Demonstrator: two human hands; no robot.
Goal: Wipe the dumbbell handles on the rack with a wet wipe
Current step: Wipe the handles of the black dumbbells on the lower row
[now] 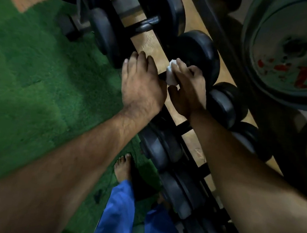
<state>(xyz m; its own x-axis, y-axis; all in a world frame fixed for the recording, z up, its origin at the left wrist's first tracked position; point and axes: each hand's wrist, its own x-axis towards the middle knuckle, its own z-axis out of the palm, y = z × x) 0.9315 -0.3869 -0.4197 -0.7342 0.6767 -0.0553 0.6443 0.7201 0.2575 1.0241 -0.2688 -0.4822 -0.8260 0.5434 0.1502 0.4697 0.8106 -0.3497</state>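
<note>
A black rack holds several black dumbbells in a row that runs from the upper left to the lower right. My right hand grips a white wet wipe wrapped round the handle of one dumbbell, beside its round black head. The handle itself is hidden under the wipe and my two hands. My left hand lies over the near end of the same dumbbell with its fingers spread forward, and what is under its palm is hidden. The two hands touch.
Green turf covers the floor on the left, and a wooden floor shows under the rack. Large grey weight plates with red marks stand at the upper right. My bare foot and blue trouser legs are at the bottom, close to the rack.
</note>
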